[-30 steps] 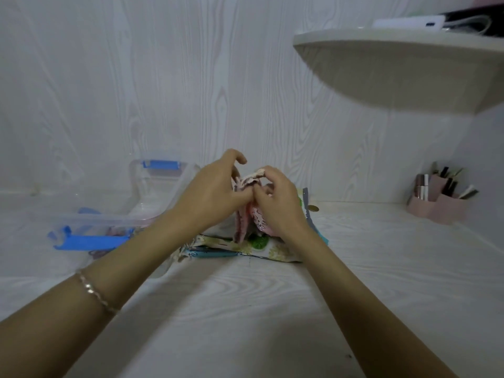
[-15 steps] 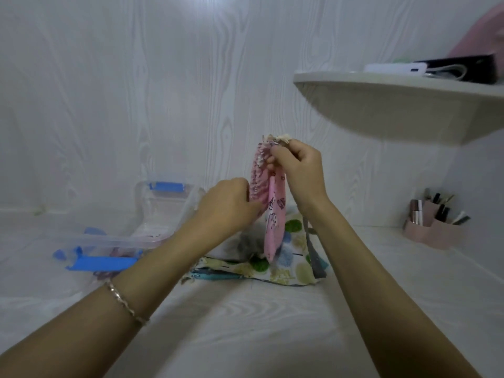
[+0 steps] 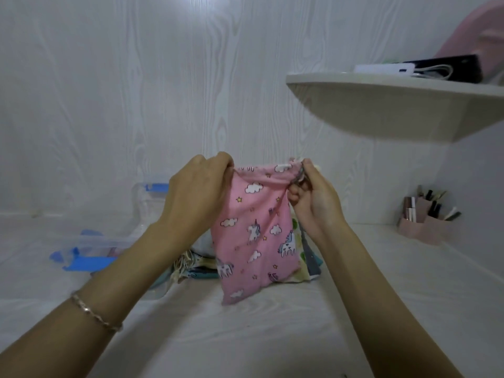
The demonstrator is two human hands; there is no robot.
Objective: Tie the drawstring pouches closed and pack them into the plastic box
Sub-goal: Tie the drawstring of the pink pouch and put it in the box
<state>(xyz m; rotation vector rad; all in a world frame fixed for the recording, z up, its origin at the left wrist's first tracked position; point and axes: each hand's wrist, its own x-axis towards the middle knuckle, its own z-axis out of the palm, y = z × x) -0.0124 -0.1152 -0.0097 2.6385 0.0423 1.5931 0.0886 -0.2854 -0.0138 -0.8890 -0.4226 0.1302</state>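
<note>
Fingers of the left hand [image 3: 200, 186] are curled and pinched on the top left corner of the pink pouch [image 3: 257, 230]; the fingertips are hidden behind the fabric fold. Fingers of the right hand [image 3: 313, 197] are pressed together, pinching the gathered top right corner, where the drawstring end appears to sit; the cord itself is too small to make out.

The pouch hangs upright between the two hands, above the surface [image 3: 245, 336], its lower edge near or just touching it. Its mouth is stretched flat and not yet cinched.

Behind it a pile of further pouches [image 3: 196, 268] lies mid-surface. The clear box [image 3: 114, 241] with blue clips stands toward the left edge, near the pile.

Handling assessment: thin cloth, light, limp, not fragile; it sags freely and offers no stiffness. It looks flat, so contents are likely slight. Best hold is at the hem channel and cord ends, as at present; gripping the body would only bunch it. Knotting and packing remain outstanding.
</note>
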